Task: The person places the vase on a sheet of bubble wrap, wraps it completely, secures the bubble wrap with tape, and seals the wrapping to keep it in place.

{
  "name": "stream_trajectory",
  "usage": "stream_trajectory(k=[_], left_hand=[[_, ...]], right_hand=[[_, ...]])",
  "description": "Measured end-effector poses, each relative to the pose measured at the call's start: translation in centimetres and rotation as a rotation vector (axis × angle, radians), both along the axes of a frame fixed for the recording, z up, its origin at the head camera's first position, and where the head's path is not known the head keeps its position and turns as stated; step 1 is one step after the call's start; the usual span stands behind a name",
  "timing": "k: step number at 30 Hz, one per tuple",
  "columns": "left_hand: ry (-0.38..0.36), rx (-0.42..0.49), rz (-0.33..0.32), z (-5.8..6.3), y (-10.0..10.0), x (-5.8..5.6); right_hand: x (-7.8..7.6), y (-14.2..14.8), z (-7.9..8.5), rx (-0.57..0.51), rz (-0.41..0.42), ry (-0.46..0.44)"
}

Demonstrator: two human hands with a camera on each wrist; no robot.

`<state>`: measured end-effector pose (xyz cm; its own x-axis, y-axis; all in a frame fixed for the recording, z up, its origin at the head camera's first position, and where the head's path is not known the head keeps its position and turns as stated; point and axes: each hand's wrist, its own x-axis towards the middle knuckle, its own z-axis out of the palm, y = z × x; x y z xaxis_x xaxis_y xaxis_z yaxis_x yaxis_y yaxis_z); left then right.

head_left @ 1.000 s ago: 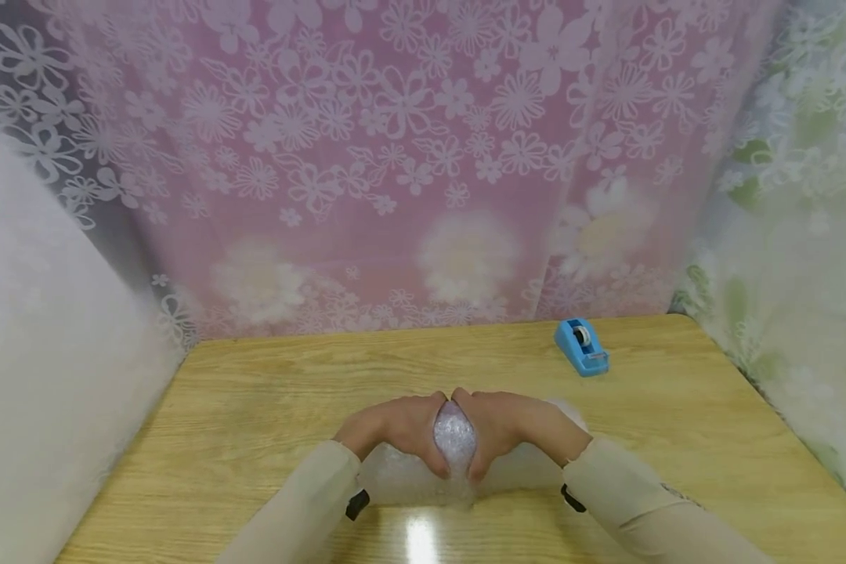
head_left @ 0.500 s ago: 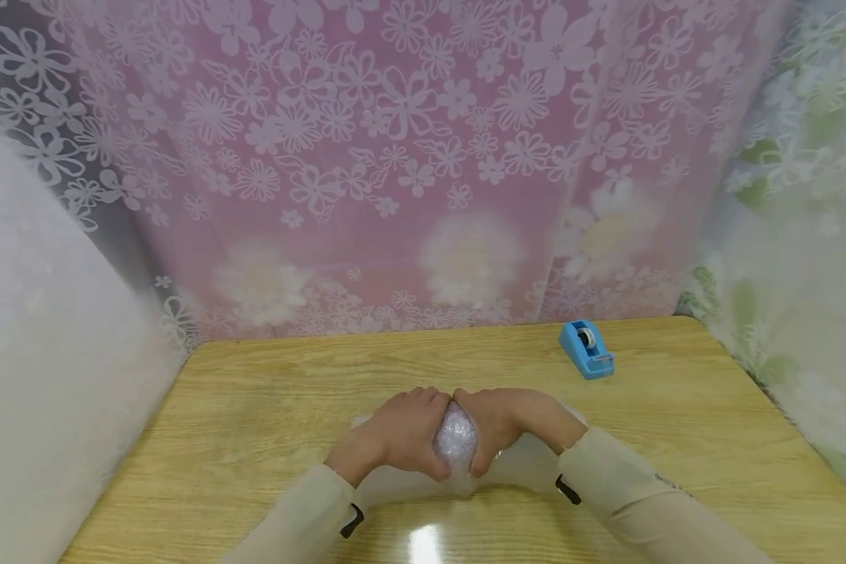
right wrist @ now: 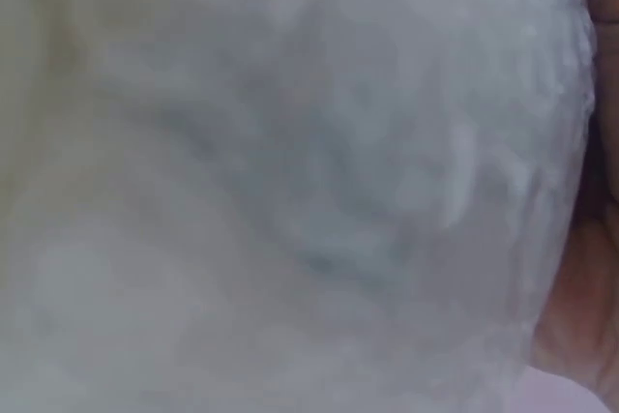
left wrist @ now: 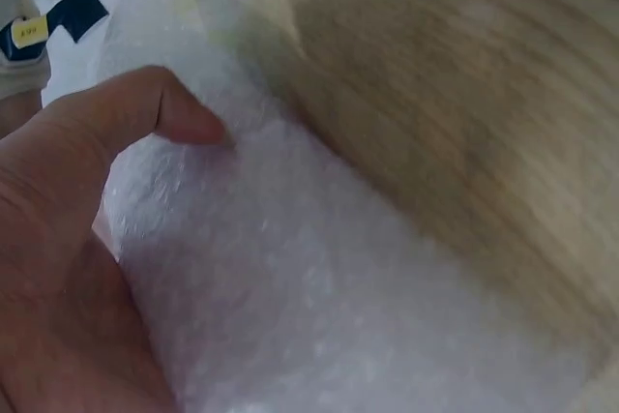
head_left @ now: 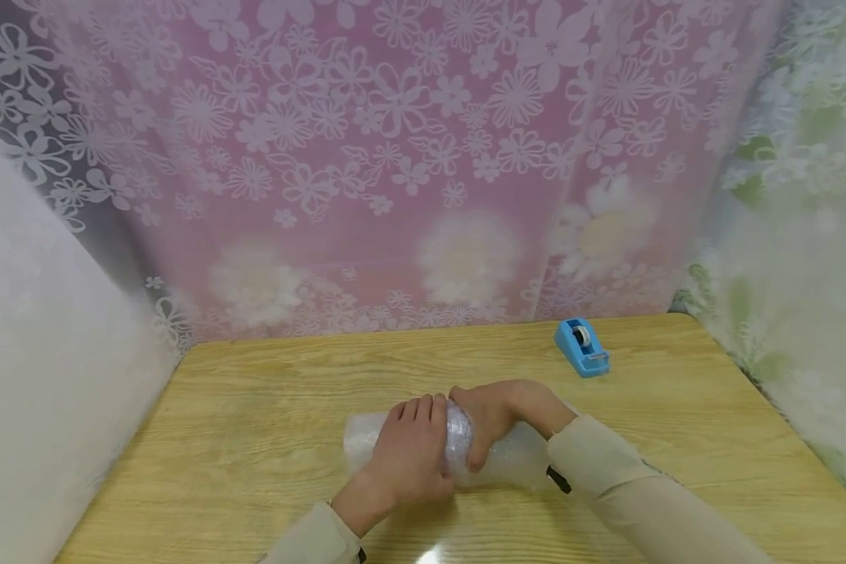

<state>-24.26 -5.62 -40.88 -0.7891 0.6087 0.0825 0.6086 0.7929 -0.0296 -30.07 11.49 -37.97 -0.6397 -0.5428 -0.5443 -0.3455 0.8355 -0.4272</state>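
Observation:
A translucent bubble-wrap roll point(head_left: 460, 431) lies crosswise near the front of the wooden table. Just left of its middle, my left hand point(head_left: 410, 456) grips it from above, fingers over the far side and thumb at the near side. My right hand point(head_left: 492, 415) holds the roll close by on the right, leaving a shiny, faintly purple strip between the hands. The left wrist view shows the thumb curled against the bubble wrap point(left wrist: 319, 268). Blurred plastic point(right wrist: 319, 191) fills most of the right wrist view, with part of the right hand point(right wrist: 580, 307) at the edge. Whatever is inside cannot be made out.
A blue tape dispenser point(head_left: 582, 347) stands at the back right of the wooden table point(head_left: 275, 399). Behind the table hangs a pink flowered curtain point(head_left: 381, 196), with pale sheets at both sides.
My left hand has turned and come down over the roll, uncovering its left end, and the left forearm has swung nearer the front. The right hand keeps its grip, moved only slightly.

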Motion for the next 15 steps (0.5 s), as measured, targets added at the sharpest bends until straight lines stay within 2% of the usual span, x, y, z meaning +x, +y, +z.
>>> stream_trajectory(k=[3,6,10,15], left_hand=[[0.031,0.003,0.018,-0.1,0.1,0.2],[0.024,0.017,0.02,-0.2,0.1,0.5],[0.019,0.032,-0.026,-0.4,-0.2,0.9],[0.093,0.076,-0.096,-1.1,-0.7,1.1]], right_hand=[[-0.2,0.0,-0.2,-0.009,0.018,-0.016],[-0.5,0.2,-0.4,-0.033,0.046,-0.072],[-1.0,0.5,-0.6,-0.067,0.073,-0.189],[-1.4,0.4,-0.6,-0.09,0.102,-0.317]])
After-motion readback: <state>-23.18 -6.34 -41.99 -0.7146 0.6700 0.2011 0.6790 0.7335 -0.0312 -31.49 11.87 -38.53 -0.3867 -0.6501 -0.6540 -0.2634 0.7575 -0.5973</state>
